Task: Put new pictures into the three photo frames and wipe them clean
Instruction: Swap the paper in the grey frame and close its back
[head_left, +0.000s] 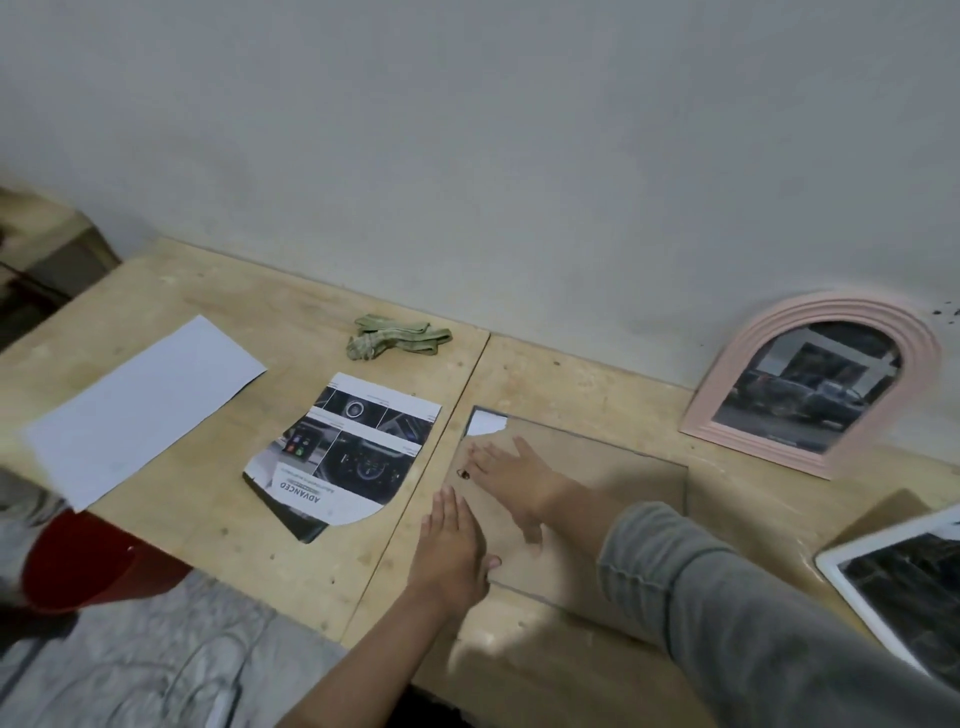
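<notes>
A clear rectangular pane (618, 488) lies flat on the wooden table (218, 519), with a torn white paper scrap (485, 423) under its far left corner. My right hand (511, 475) rests flat on the pane, fingers spread. My left hand (454, 551) lies at the pane's near left edge, thumb touching that edge. A printed car-brochure page (345, 449) with a curved cut edge lies left of the pane. A pink arched frame (815, 384) with a picture leans against the wall. A white-bordered frame (904, 582) lies at the right edge.
A crumpled green cloth (395, 338) lies near the wall. A blank white sheet (140, 410) hangs over the table's left side. A red bucket (78, 566) stands below the table's near left edge. A seam runs between two tabletop boards.
</notes>
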